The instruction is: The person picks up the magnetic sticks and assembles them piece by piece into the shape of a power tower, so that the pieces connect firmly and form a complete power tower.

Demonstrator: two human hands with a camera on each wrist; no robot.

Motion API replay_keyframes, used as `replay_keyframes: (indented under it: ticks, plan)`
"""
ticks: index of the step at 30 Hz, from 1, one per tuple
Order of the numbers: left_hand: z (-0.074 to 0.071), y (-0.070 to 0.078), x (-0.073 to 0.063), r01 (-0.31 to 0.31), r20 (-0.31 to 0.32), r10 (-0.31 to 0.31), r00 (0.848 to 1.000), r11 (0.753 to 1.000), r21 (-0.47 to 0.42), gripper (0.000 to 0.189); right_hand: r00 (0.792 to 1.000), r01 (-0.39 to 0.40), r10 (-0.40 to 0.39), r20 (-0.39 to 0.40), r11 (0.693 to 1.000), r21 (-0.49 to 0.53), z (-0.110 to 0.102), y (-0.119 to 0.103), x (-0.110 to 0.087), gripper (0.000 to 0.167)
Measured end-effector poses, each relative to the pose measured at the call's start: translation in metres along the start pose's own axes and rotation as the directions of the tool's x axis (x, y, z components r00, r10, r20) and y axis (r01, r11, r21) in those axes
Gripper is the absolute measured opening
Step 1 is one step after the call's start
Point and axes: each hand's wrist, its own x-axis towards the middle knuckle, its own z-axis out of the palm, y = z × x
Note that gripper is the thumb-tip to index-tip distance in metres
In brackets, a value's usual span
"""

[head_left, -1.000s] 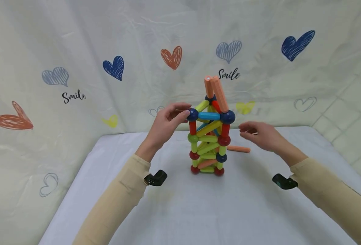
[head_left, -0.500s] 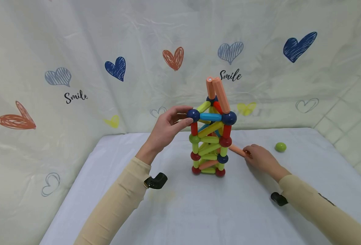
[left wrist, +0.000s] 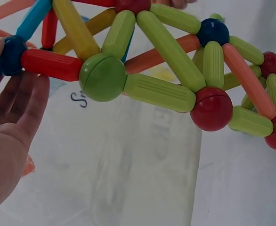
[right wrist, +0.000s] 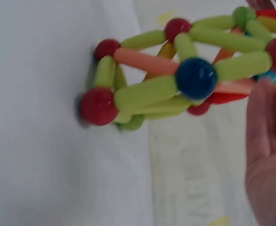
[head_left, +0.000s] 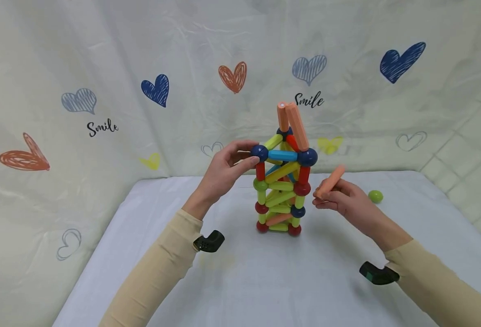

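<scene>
A tower of coloured magnetic rods and balls (head_left: 280,185) stands upright on the white-covered table. At its upper left corner, my left hand (head_left: 228,168) pinches a dark blue ball (head_left: 259,153) between thumb and fingers; the left wrist view shows the same blue ball (left wrist: 11,55) with a red rod (left wrist: 52,65) joined to it. Two orange rods (head_left: 297,127) lean together at the top. Right of the tower, my right hand (head_left: 352,204) holds a loose orange rod (head_left: 330,181), tilted up and apart from the structure. The right wrist view shows only part of my right hand (right wrist: 270,155).
A green ball (head_left: 375,196) lies on the table (head_left: 265,281) behind my right hand. A pale backdrop (head_left: 191,113) printed with hearts and "Smile" hangs close behind the table's far edge.
My right hand reached down, took the orange rod lying right of the tower and lifted it off the table. My left hand stays at the blue ball.
</scene>
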Motion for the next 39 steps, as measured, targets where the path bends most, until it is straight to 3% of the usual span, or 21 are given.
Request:
replay_keyframes:
  ticks: [2, 4, 8, 16, 23, 25, 27, 30, 32, 35, 39]
  plan:
    - [0.0, 0.001, 0.0, 0.002, -0.002, -0.002, 1.0, 1.0, 0.001, 0.035, 0.988, 0.132, -0.134, 0.082, 0.991, 0.022, 0.004, -0.01, -0.006, 0.023]
    - [0.001, 0.001, 0.0, 0.004, -0.001, -0.004, 1.0, 1.0, 0.001, 0.035, 0.962, 0.223, -0.22, 0.163, 0.975, -0.004, 0.007, -0.017, -0.01, 0.02]
    - [0.002, 0.001, 0.001, 0.003, 0.018, -0.003, 1.0, 1.0, -0.01, 0.037, 0.942, 0.282, -0.256, 0.215, 0.954, -0.099, 0.01, -0.027, -0.014, 0.021]
    - [0.009, 0.003, -0.001, -0.027, 0.075, 0.029, 0.997, 0.999, -0.029, 0.034, 0.973, 0.231, -0.222, 0.067, 0.957, -0.176, 0.004, -0.028, -0.006, 0.025]
    - [0.023, 0.013, -0.002, -0.053, 0.15, 0.043, 0.988, 0.996, 0.066, 0.033, 0.976, 0.208, -0.215, -0.033, 0.966, -0.154, -0.005, -0.03, 0.012, 0.033]
    - [0.025, 0.014, 0.001, -0.069, 0.106, 0.058, 0.993, 0.992, 0.104, 0.03, 0.977, 0.189, -0.201, -0.063, 0.969, -0.161, -0.005, -0.035, 0.014, 0.035]
    - [0.024, 0.014, 0.006, -0.073, 0.012, 0.072, 0.997, 0.988, 0.138, 0.027, 0.977, 0.183, -0.2, -0.068, 0.962, -0.2, -0.003, -0.045, 0.014, 0.035]
    - [0.018, 0.012, 0.015, -0.049, -0.147, 0.076, 0.986, 0.982, 0.182, 0.027, 0.975, 0.195, -0.218, -0.047, 0.936, -0.294, 0.002, -0.065, 0.009, 0.032]
    - [0.013, 0.011, 0.022, -0.021, -0.201, 0.061, 0.978, 0.981, 0.195, 0.029, 0.972, 0.212, -0.236, -0.018, 0.901, -0.378, 0.006, -0.082, 0.006, 0.029]
    - [0.007, 0.01, 0.03, 0.016, -0.184, 0.021, 0.983, 0.98, 0.199, 0.033, 0.968, 0.22, -0.25, -0.002, 0.855, -0.47, 0.013, -0.106, 0.002, 0.026]
    - [0.003, 0.007, 0.037, 0.031, -0.099, -0.013, 0.995, 0.983, 0.18, 0.034, 0.974, 0.173, -0.224, -0.039, 0.84, -0.514, 0.022, -0.133, 0.002, 0.031]
